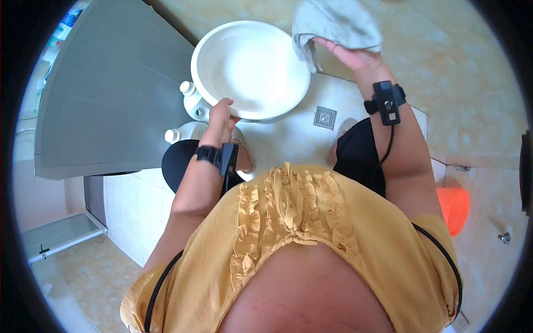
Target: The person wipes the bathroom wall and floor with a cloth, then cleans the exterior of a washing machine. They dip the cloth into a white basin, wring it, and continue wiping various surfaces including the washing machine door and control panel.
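I see the left hand (222, 119) gripping the near rim of the round white plastic basin (251, 69), the right hand (358, 57) holding a grey fabric cloth (336, 26) at its right; that one-sided grip could tip it.

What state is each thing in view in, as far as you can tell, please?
White basin: open side up, near rim held by the left hand; whether it holds water cannot be told.
Gray cloth: crumpled, held in the right hand.
Left hand: closed on the basin's rim.
Right hand: fingers partly hidden by the cloth.
Farther white bottle: capped.
Nearer white bottle: capped.
Drain grate: in place.
Orange container: contents not visible.
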Available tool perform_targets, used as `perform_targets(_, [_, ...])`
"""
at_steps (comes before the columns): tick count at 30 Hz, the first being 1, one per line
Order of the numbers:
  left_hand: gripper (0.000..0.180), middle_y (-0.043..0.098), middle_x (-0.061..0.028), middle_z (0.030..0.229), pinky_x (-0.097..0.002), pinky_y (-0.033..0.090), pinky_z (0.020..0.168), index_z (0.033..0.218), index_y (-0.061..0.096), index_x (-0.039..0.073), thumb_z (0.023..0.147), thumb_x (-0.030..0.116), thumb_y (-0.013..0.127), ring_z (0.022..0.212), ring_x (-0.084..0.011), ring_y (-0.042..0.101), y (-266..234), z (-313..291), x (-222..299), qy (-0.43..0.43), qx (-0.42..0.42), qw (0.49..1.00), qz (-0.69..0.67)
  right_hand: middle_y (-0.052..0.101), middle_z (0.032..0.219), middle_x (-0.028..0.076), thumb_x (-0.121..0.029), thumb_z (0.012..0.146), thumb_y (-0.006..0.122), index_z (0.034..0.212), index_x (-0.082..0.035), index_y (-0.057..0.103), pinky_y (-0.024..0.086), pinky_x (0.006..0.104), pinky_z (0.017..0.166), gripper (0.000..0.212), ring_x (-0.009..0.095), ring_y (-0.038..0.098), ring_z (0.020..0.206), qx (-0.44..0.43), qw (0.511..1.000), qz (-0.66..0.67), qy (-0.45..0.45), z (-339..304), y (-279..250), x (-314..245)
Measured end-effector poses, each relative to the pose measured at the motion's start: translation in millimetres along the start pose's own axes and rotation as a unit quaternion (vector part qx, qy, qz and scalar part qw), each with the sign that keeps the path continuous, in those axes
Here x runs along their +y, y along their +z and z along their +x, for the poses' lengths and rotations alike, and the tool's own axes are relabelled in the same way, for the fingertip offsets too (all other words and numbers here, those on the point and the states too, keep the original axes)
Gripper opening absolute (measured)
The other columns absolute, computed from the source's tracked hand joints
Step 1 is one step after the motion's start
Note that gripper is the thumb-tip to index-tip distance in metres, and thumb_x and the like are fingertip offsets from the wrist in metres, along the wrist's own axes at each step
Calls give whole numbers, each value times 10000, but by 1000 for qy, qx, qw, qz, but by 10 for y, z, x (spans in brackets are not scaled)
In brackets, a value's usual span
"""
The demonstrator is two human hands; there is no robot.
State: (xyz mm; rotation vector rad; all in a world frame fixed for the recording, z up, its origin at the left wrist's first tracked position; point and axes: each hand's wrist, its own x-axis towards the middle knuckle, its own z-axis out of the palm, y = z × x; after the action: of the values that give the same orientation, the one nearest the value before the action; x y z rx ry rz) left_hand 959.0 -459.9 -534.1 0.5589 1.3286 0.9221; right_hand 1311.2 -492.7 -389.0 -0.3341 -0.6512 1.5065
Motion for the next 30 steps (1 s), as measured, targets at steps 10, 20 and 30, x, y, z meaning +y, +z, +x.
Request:
perform_targets(10, [501,571,-204,1170,-491,562,852,1328,426,-107,888,72,586,1062,-360,622,135,-911,321,127,-88,986,67,605,1282,226,-79,887,621,1512,11,355,465,408,1071,685,345,587,1232,291,881,-372,-29,203,-361,1396])
perform_targets(20, [379,633,-141,1008,-374,511,673,1196,550,-71,853,66,631,875,-265,635,171,-860,77,20,-168,979,116,597,1343,241,-139,838,664,1337,-62,618,450,422,1069,507,378,566,1257,325,677,-648,-124,301,-700,1090])
perform_targets(30, [344,646,-152,1025,-425,528,840,1156,571,-94,852,48,644,949,-296,643,243,-821,27,9,-162,984,74,625,1224,140,-62,777,632,1196,-127,686,474,417,1000,428,336,589,1179,-164,670,-721,67,-47,-207,1553])
